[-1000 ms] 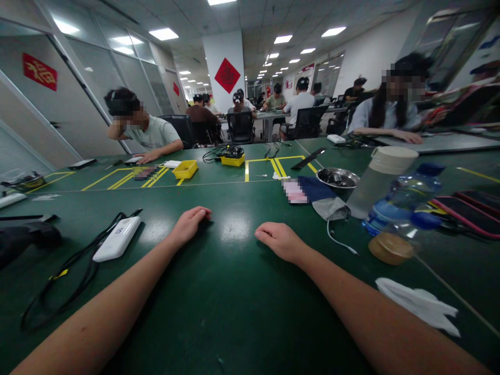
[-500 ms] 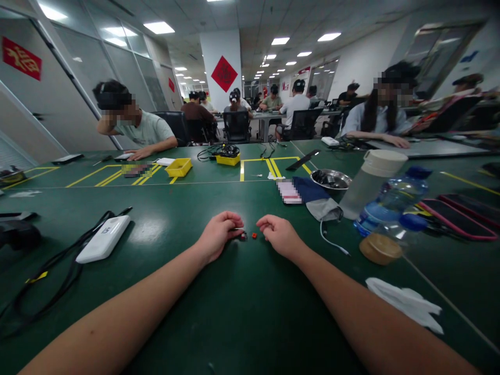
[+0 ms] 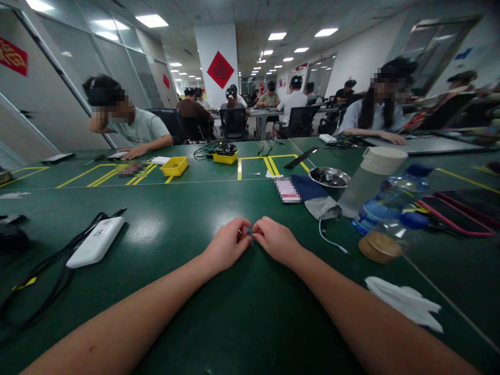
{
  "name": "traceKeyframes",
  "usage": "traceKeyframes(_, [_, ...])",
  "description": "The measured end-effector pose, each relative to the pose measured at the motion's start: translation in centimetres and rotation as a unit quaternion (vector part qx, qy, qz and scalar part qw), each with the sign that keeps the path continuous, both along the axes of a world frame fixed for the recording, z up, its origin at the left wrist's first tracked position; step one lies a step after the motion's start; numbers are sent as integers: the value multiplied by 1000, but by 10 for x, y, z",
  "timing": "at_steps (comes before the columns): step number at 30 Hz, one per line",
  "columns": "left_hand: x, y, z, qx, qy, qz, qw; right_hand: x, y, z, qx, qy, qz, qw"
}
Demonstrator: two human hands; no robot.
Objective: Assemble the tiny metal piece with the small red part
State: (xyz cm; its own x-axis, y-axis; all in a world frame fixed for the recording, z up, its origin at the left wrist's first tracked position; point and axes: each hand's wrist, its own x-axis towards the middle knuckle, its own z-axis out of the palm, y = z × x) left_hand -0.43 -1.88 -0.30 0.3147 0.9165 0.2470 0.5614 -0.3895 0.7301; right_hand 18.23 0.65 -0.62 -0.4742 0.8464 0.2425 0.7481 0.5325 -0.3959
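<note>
Site read as an open-plan office with a workshop side: glass partitions [image 3: 94, 62] lined the left, panel lights [image 3: 152, 21] ran back along the ceiling [image 3: 219, 21], and people [image 3: 295, 101] sat on black office chairs [image 3: 233, 125] at the rear. The green counter [image 3: 250, 323] in front was marked with yellow tape [image 3: 239, 169] and carried small yellow trays [image 3: 172, 170] and coiled black cables [image 3: 222, 149].
</note>
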Motion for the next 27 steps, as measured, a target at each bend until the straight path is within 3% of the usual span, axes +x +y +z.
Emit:
traceKeyframes(3, [-4,2,1,-61,-112,0,992,0,1,-1,-24,88,12,996])
traceKeyframes(5, [-5,4,1,-91,-151,-9,984,-2,3,-2,-76,199,19,977])
traceKeyframes(8, [-6,6,4,-145,-182,-29,972,-6,5,-4,-185,378,15,907])
traceKeyframes(11, [-6,5,9,-187,-250,-34,949,-9,6,-3,-234,453,20,860])
traceKeyframes(15, [-8,5,13,-189,-292,-40,937,-9,4,1,-242,450,20,860])
traceKeyframes(18, [-8,7,10,-185,-289,-32,939,-10,3,3,-254,447,11,858])
traceKeyframes(23, [-8,11,2,-226,-351,-12,909,-10,4,1,-290,435,3,852])
traceKeyframes(27, [-9,13,1,-210,-365,-12,907,-10,5,0,-277,422,13,863])
